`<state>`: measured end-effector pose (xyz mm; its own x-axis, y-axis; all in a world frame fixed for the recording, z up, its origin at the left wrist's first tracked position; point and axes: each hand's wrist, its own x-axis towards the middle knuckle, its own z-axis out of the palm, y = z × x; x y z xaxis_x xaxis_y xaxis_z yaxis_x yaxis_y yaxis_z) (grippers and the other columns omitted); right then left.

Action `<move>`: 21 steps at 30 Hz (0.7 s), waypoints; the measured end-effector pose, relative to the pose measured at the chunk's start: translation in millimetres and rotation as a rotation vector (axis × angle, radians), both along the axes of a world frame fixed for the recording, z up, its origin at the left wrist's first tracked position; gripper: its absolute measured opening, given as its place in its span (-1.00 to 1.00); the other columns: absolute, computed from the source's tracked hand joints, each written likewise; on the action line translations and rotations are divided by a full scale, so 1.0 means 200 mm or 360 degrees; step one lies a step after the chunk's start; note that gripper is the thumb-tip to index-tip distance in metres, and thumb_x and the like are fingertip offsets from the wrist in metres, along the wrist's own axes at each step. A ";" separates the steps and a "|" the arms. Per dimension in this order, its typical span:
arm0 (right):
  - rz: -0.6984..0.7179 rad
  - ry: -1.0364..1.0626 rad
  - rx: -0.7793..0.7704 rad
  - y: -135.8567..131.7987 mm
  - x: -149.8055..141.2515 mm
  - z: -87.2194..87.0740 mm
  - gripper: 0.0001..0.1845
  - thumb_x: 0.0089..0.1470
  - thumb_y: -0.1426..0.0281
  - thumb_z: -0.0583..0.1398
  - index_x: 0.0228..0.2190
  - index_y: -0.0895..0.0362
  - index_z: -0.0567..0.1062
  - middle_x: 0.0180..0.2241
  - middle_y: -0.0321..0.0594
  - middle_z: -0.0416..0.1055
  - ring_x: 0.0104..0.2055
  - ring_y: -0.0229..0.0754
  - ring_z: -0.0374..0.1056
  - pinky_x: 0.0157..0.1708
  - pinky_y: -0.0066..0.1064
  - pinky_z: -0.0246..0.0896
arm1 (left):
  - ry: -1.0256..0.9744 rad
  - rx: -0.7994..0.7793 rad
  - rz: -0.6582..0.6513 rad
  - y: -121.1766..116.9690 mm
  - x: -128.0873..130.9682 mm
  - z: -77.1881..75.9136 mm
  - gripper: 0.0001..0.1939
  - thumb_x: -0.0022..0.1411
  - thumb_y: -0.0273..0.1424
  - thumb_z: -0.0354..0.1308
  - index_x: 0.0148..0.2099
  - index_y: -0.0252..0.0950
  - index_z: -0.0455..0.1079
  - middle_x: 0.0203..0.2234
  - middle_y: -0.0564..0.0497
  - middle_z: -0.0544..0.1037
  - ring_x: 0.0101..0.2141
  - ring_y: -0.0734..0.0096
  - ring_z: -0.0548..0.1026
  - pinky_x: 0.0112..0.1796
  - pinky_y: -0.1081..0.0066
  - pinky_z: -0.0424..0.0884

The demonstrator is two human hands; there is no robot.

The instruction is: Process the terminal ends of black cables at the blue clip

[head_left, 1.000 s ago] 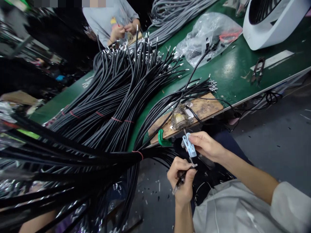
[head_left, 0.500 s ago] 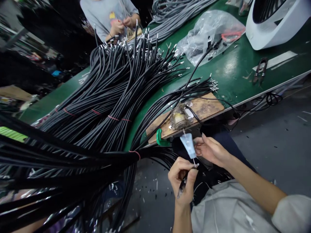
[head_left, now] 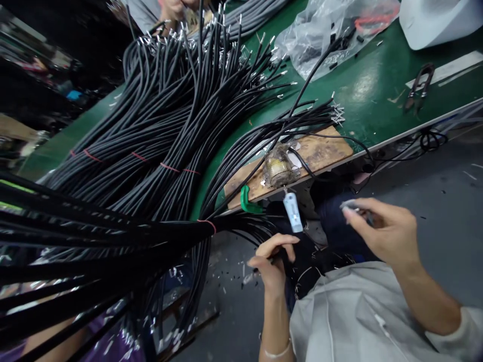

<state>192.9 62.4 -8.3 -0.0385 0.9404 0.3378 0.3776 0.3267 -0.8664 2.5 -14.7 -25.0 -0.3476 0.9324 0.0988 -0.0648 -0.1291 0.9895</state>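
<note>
Pale blue clip [head_left: 293,212], narrow, hanging from wooden board [head_left: 302,163] edge, untouched

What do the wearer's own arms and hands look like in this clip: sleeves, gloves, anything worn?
Both hands are bare, no gloves. The left hand has a thin pale band at the wrist and a bare forearm. The right hand has a light grey sleeve pushed up near the elbow.

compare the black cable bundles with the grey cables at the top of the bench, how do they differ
The black cable bundles fill most of the green bench and spill off its near edge; the grey cables lie in a smaller heap at the far end. The black ones are tied with red bands; no ties show on the grey. Bare metal tips show on the black ends; the grey ends are out of view. Both are long, round-sheathed cables lying in parallel runs.
</note>
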 end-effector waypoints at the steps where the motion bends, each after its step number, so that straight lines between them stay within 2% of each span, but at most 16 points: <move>1: -0.0144 -0.0091 0.0074 0.01 0.01 -0.01 -0.92 0.05 0.44 0.28 -0.34 0.08 0.54 -0.47 -0.26 0.46 -0.49 -0.21 0.32 -0.45 -0.36 0.24 | -0.0149 -0.0033 -0.0062 0.01 0.00 0.00 -0.10 0.13 0.30 -0.34 -0.34 -0.31 0.58 -0.76 0.06 0.26 -0.69 0.49 0.22 -0.61 0.46 0.15; 3: -0.0289 -0.0251 0.0297 0.01 0.01 -0.01 -0.90 0.02 0.46 0.30 -0.33 0.09 0.52 -0.42 -0.22 0.46 -0.40 -0.16 0.33 -0.36 -0.30 0.25 | -0.0331 -0.0093 -0.0191 0.03 0.00 0.01 -0.03 -0.06 0.42 -0.30 -0.30 -0.33 0.54 -0.77 0.14 0.11 -0.71 0.56 0.03 -0.66 0.49 -0.02; 4: -0.0235 -0.0290 0.0410 0.00 -0.01 0.00 -0.88 0.01 0.47 0.31 -0.33 0.11 0.51 -0.41 -0.21 0.46 -0.37 -0.14 0.33 -0.32 -0.28 0.25 | -0.0382 -0.0113 -0.0224 0.04 0.01 0.02 0.00 -0.15 0.45 -0.27 -0.27 -0.33 0.52 -0.74 0.14 0.12 -0.69 0.56 0.01 -0.65 0.50 -0.04; 6: 0.0133 -0.0267 0.0539 -0.05 -0.08 0.03 -0.84 0.02 0.45 0.32 -0.30 0.15 0.49 -0.40 -0.19 0.45 -0.34 -0.14 0.31 -0.30 -0.27 0.25 | -0.0449 -0.0155 -0.0265 0.04 0.03 0.03 0.00 -0.25 0.48 -0.23 -0.23 -0.30 0.45 -0.66 0.12 0.19 -0.64 0.54 0.05 -0.63 0.50 0.01; 8: 0.0585 -0.0196 0.0539 -0.11 -0.16 0.06 -0.84 0.07 0.40 0.30 -0.28 0.19 0.48 -0.39 -0.15 0.45 -0.33 -0.14 0.29 -0.32 -0.27 0.24 | -0.0438 -0.0215 -0.0288 0.04 0.04 0.05 -0.05 -0.25 0.47 -0.17 -0.22 -0.27 0.38 -0.57 0.08 0.26 -0.58 0.49 0.14 -0.57 0.48 0.13; 10: 0.0774 -0.0153 0.0536 -0.16 -0.23 0.07 -0.91 0.14 0.44 0.23 -0.30 0.22 0.48 -0.38 -0.11 0.45 -0.32 -0.13 0.26 -0.33 -0.26 0.23 | -0.0308 -0.0252 -0.0317 0.02 0.05 0.05 -0.10 -0.23 0.45 -0.12 -0.24 -0.27 0.35 -0.49 0.03 0.31 -0.50 0.42 0.22 -0.47 0.44 0.24; 13: 0.0759 -0.0027 0.0502 -0.16 -0.28 0.05 -0.91 0.16 0.55 0.15 -0.36 0.24 0.48 -0.44 -0.12 0.41 -0.36 -0.15 0.20 -0.36 -0.28 0.20 | -0.0046 -0.0250 -0.0406 -0.02 0.02 0.04 -0.24 -0.12 0.36 0.00 -0.35 -0.30 0.33 -0.51 0.05 0.32 -0.48 0.43 0.25 -0.43 0.44 0.28; 14: 0.0728 0.0019 0.0476 -0.15 -0.28 0.03 -0.89 0.16 0.56 0.15 -0.40 0.23 0.47 -0.48 -0.15 0.38 -0.38 -0.17 0.17 -0.38 -0.29 0.18 | 0.0011 -0.0263 -0.0437 -0.03 0.01 0.04 -0.34 -0.04 0.27 0.09 -0.39 -0.30 0.33 -0.54 0.07 0.31 -0.51 0.46 0.25 -0.46 0.47 0.28; 16: 0.0655 0.0060 0.0438 -0.14 -0.27 0.00 -0.80 0.15 0.57 0.13 -0.50 0.20 0.43 -0.56 -0.22 0.28 -0.43 -0.19 0.11 -0.44 -0.33 0.12 | 0.0084 -0.0306 -0.0444 -0.05 0.01 0.02 -0.60 0.13 -0.05 0.23 -0.40 -0.32 0.35 -0.55 0.09 0.33 -0.54 0.52 0.30 -0.50 0.52 0.29; 18: 0.0531 0.0087 0.0439 -0.13 -0.27 -0.03 -0.71 0.13 0.58 0.13 -0.60 0.17 0.36 -0.61 -0.27 0.16 -0.46 -0.21 0.04 -0.48 -0.34 0.05 | 0.0150 -0.0335 -0.0373 -0.06 0.01 0.01 -0.83 0.20 -0.32 0.24 -0.34 -0.33 0.42 -0.50 0.06 0.40 -0.55 0.55 0.39 -0.51 0.56 0.34; 21: 0.0408 0.0325 0.0326 -0.13 -0.29 -0.07 -0.75 0.10 0.58 0.17 -0.58 0.16 0.38 -0.59 -0.27 0.19 -0.44 -0.20 0.09 -0.45 -0.34 0.08 | 0.0212 -0.0307 -0.0197 -0.07 0.05 0.02 -0.95 0.21 -0.45 0.21 -0.26 -0.33 0.47 -0.46 0.04 0.46 -0.54 0.55 0.47 -0.51 0.58 0.40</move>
<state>135.8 35.4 -23.2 -0.1760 0.8214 0.5425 0.0878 0.5620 -0.8224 11.9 -29.7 -21.3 -0.2256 0.9731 -0.0477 0.0643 0.0637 0.9959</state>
